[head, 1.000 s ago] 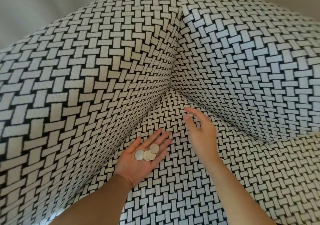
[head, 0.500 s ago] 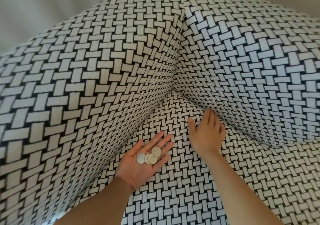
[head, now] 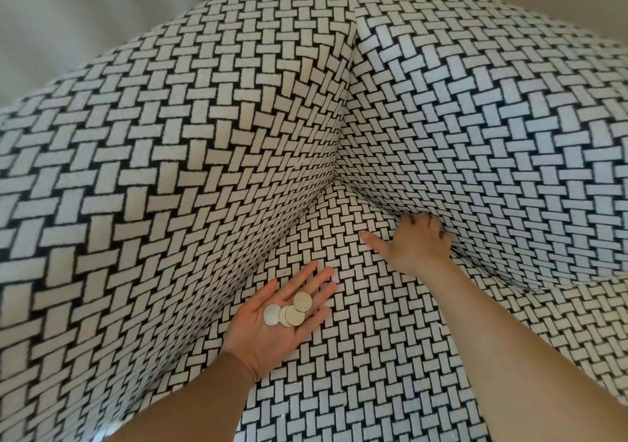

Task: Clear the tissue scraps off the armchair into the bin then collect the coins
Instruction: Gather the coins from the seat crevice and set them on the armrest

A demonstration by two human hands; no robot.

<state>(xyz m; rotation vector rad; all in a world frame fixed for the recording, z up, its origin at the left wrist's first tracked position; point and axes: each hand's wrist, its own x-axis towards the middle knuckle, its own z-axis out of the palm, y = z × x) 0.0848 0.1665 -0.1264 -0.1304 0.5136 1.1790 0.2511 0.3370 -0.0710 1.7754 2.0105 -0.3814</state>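
Several silver coins (head: 288,310) lie in the flat, upturned palm of my left hand (head: 268,339), which hovers just over the seat of the black-and-white woven armchair (head: 373,367). My right hand (head: 416,244) lies palm down on the seat farther back. Its fingers are pushed into the crease between the seat and the right side cushion (head: 492,156), so the fingertips are hidden. The thumb stretches out to the left on the seat. No loose coins, tissue scraps or bin are in view.
The chair's left side panel (head: 136,186) and right cushion meet in a corner seam (head: 334,173) behind my hands. A pale wall or curtain (head: 68,16) shows beyond the chair at the top left.
My right hand has moved right and back, from hovering above the seat to sliding its fingers into the crease under the right cushion. My left hand holds still with the coins.
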